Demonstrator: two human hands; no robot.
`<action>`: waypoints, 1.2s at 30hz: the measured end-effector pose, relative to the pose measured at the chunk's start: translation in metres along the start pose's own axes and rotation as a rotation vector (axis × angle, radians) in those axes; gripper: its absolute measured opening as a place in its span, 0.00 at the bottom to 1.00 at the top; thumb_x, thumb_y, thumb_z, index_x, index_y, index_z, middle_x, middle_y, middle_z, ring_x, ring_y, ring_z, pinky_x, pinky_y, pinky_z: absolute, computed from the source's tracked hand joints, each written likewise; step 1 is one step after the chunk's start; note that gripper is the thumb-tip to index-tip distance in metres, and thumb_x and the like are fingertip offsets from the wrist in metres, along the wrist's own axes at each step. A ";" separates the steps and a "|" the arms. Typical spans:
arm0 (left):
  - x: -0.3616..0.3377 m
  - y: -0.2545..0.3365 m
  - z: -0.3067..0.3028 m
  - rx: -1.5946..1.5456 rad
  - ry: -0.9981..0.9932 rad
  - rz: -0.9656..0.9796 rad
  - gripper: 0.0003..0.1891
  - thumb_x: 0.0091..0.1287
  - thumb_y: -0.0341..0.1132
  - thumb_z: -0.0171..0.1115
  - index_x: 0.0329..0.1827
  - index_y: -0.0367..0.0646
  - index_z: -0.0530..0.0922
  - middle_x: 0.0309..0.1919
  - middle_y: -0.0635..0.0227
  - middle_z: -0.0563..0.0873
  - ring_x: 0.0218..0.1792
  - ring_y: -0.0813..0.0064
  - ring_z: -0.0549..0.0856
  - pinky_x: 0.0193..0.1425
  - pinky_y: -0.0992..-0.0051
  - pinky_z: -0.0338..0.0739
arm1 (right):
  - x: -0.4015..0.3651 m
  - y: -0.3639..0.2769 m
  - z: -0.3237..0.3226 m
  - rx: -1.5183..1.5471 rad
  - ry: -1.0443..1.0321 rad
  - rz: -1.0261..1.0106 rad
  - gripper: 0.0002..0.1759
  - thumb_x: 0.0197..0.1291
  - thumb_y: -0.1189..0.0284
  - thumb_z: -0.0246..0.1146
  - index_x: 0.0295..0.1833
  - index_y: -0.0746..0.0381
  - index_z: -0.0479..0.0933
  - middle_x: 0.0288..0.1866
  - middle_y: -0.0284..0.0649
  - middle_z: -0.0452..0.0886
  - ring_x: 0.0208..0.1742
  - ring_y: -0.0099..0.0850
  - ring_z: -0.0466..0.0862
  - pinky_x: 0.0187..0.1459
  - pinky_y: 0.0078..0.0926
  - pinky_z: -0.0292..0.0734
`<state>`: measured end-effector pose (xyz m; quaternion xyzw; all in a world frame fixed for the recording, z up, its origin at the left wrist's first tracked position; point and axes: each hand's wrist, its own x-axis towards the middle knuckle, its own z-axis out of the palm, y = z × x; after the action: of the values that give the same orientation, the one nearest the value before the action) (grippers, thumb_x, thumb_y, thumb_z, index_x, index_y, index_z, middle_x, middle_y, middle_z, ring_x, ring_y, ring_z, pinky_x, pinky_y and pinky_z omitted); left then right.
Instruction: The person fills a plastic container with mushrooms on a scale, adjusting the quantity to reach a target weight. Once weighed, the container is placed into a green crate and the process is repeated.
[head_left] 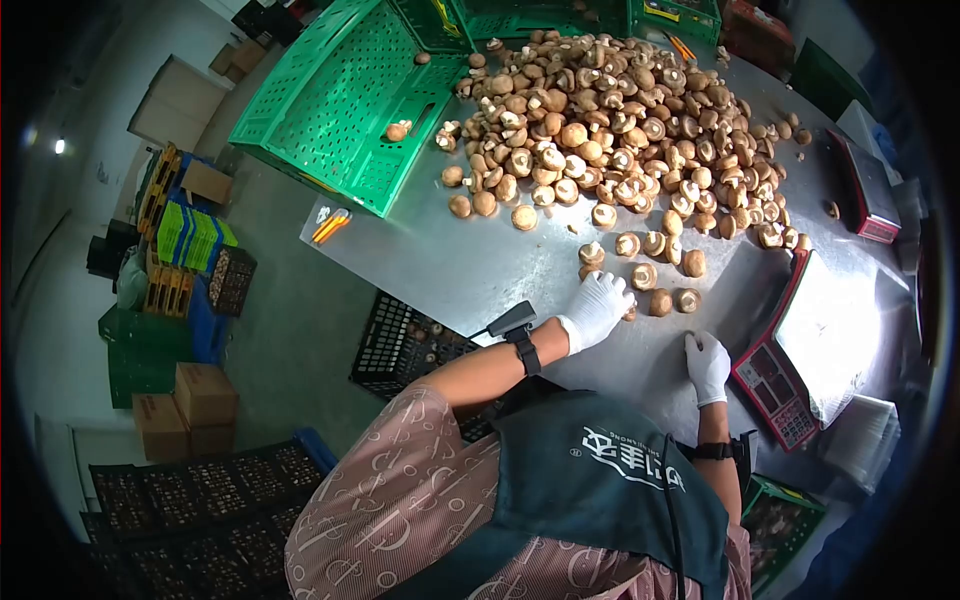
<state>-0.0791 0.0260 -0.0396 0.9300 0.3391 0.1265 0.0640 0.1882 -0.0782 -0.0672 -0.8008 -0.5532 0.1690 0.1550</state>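
Observation:
My left hand point(598, 308), in a white glove, reaches over the metal table with its fingers curled on a shiitake mushroom point(629, 313), mostly hidden beneath them. Close by lie loose shiitake mushrooms point(660, 302), some stem up and others cap up. To the right, my right hand point(708, 366), also gloved in white, rests low at the table with fingers curled in; whatever it may hold is hidden. Beyond both hands spreads a large heap of shiitake mushrooms point(620, 120) with brown caps and pale stems.
A green crate point(330, 110) lies tipped at the back left, with a few mushrooms in it. Orange-handled cutters point(330, 226) lie at the table's left edge. A red scale point(775, 385) stands right of my right hand, another scale point(868, 190) behind. Below sits a black crate point(385, 345).

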 end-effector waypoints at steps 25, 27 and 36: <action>-0.012 0.018 -0.026 -0.753 0.376 -0.275 0.20 0.61 0.32 0.77 0.54 0.39 0.82 0.43 0.58 0.87 0.45 0.57 0.87 0.51 0.63 0.81 | -0.003 -0.002 0.002 0.060 0.025 -0.013 0.15 0.64 0.57 0.65 0.38 0.58 0.86 0.35 0.51 0.87 0.39 0.53 0.87 0.43 0.49 0.82; -0.013 0.021 -0.027 -0.732 0.365 -0.288 0.20 0.62 0.31 0.76 0.56 0.39 0.81 0.45 0.57 0.87 0.49 0.54 0.87 0.55 0.63 0.81 | -0.004 -0.001 0.003 0.061 0.036 -0.018 0.15 0.64 0.58 0.65 0.37 0.58 0.85 0.35 0.51 0.87 0.39 0.53 0.87 0.42 0.49 0.82; -0.031 0.033 -0.003 -0.639 0.162 -0.411 0.22 0.64 0.32 0.73 0.60 0.40 0.80 0.50 0.58 0.87 0.51 0.55 0.86 0.57 0.60 0.80 | -0.004 -0.001 0.003 0.060 0.055 -0.027 0.15 0.64 0.58 0.66 0.35 0.58 0.84 0.33 0.50 0.87 0.38 0.53 0.87 0.41 0.49 0.81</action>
<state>-0.0825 -0.0185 -0.0355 0.7627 0.4660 0.2835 0.3476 0.1848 -0.0816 -0.0691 -0.7927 -0.5541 0.1613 0.1967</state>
